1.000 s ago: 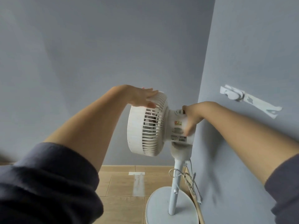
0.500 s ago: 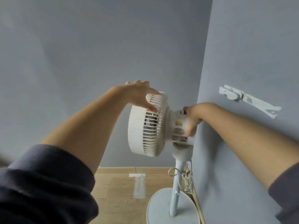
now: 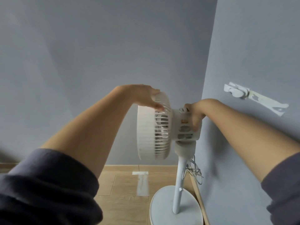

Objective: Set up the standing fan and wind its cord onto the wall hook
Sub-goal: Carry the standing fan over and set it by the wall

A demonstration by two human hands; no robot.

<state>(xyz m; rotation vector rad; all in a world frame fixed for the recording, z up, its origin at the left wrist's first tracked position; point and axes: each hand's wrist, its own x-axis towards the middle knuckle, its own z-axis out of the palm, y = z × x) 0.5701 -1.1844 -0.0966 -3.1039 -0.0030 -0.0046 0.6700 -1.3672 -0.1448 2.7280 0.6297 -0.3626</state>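
Observation:
A white standing fan [image 3: 154, 127] stands in the corner on a thin pole [image 3: 179, 184] and a round base [image 3: 164, 208]. My left hand [image 3: 146, 96] lies over the top rim of the fan's grille, thumb against the slats. My right hand [image 3: 194, 112] grips the motor housing behind the grille. The cord [image 3: 194, 171] hangs in a loose bundle beside the pole, under the head. A white wall hook [image 3: 236, 91] sits on the right wall, above and to the right of the fan.
Two grey walls meet right behind the fan. A strip of white tape [image 3: 267, 104] runs from the hook down to the right. Wooden floor [image 3: 123, 192] lies left of the base, with a pale tape mark [image 3: 142, 182] on it.
The fan head has swung, its grille now facing further left and its rim more edge-on. My left hand came back down onto the top rim. The view moved slightly closer.

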